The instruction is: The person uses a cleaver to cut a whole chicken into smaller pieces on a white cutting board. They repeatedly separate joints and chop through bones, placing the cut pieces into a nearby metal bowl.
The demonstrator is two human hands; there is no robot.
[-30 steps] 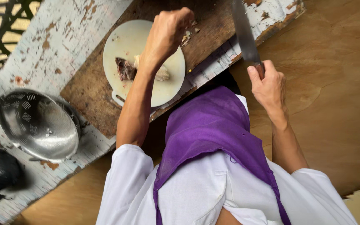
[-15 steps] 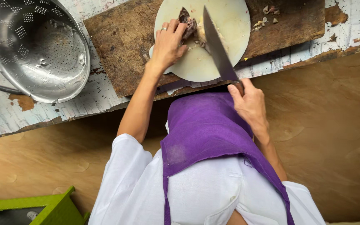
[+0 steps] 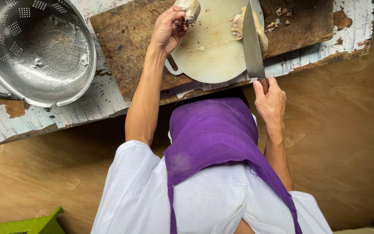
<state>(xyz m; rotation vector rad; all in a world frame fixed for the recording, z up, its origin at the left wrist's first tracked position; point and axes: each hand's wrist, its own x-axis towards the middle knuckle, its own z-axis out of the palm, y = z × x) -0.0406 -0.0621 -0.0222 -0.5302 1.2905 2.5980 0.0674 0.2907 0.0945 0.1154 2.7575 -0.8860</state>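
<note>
Up at the top centre of the frame, I see the left hand [image 3: 168, 29] now lifted off the round white plastic cutting board [image 3: 208, 56], its fingers pinched around a pale piece of raw chicken [image 3: 190, 8] that half a second ago lay pressed under them. Right of it, the right hand [image 3: 270, 100] has its fingers wrapped around the handle of the long steel knife [image 3: 252, 41], whose blade has swung to lie over a second pale chicken piece [image 3: 248, 27] on the board's right side, so the meat appears parted in two. At upper left the perforated metal colander [image 3: 37, 47] sits on the chipped white-painted table [image 3: 87, 106].

white short-sleeved shirt [image 3: 204, 203] | purple apron [image 3: 215, 134] | bare forearms
</note>
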